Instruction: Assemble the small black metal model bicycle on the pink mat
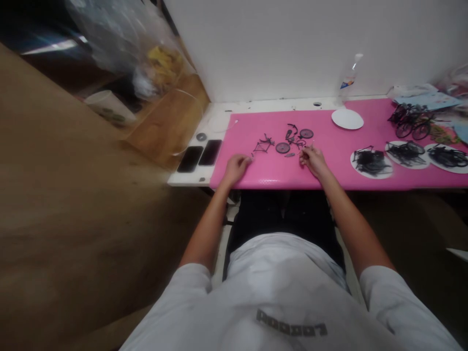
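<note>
- The bicycle frame (263, 146) is small, thin and dark—an open outline of slender tubes lying on the pink mat (272, 171).
- Two loose wheels, the near wheel (282, 147) and the far wheel (306, 133), are round with dark rims and greyish centres.
- Around them lie small dark parts (291, 135), some curved and some stubby; their finer shapes are too small to tell. A slim piece (289, 155) lies just below the near wheel.
- The left hand (237, 168) rests at the mat's near side, fingers loosely curled, its fingertips close to the frame's lower left; whether they grip anything I cannot tell.
- The right hand (312, 160) has its fingers drawn together in a pinch-like pose beside the small dark parts—whether a piece sits between them is too blurred to tell.
- The frame lies nearer the left hand, the near wheel between both hands and slightly beyond them, and the far wheel beyond the right hand.
</note>
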{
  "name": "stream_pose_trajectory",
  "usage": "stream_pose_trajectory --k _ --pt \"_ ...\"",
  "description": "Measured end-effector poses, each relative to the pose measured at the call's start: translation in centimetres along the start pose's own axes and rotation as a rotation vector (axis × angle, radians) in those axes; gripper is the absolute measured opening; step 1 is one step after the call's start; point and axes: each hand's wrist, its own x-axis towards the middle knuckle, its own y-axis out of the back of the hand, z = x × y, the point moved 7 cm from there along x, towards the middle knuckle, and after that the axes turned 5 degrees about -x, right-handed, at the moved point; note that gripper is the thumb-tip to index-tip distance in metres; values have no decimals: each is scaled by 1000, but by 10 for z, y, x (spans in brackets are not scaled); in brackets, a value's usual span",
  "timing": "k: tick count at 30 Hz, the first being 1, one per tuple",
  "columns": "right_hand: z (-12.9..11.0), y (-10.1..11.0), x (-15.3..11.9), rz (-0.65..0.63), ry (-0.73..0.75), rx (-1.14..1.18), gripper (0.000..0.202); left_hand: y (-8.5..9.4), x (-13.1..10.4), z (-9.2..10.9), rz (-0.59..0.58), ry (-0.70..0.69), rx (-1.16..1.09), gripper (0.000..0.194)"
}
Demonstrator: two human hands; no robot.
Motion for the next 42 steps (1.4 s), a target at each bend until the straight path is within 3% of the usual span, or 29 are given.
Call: stream_pose_trajectory --k 22,34,42 --pt "-2 6 1 -9 -8 51 29 0 0 3 -6 -19 -21 28" --pt "0 8 5 -16 1 69 27 -1 -2 -3 5 27 -251 36" --pt "1 6 6 -29 34 28 38 1 0 -2 36 8 -191 32"
